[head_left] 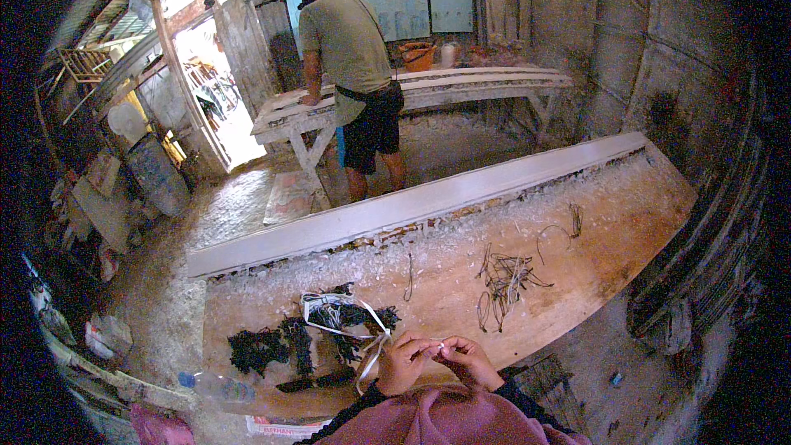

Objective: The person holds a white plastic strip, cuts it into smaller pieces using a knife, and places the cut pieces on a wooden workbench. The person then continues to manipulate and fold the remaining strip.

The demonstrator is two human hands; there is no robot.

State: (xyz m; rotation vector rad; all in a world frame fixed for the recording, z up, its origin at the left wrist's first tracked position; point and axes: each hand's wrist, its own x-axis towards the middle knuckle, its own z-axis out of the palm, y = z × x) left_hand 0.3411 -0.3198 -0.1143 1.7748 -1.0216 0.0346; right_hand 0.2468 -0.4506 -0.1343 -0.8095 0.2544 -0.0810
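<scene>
My left hand (402, 365) and my right hand (471, 363) meet at the front edge of a wooden board, fingers pinched together. A tiny whitish bit shows between the fingertips, too small to name. Beside my left hand, a white strip (381, 346) loops over a bundle of dark cords (342, 317) and hangs down past the wrist. Two more dark bundles, one bushy (257, 349) and one narrow (297, 344), lie farther left. A dark flat blade-like piece (317, 380) rests in front of them. Loose thin cords (507, 280) lie tangled beyond my right hand.
A long white beam (412, 208) runs along the board's (577, 280) far side, with pale shavings along it. Beyond, a person (350, 74) leans on a white-splashed bench (478, 82) holding an orange bucket (418, 56). A plastic bottle (218, 387) lies at the near left.
</scene>
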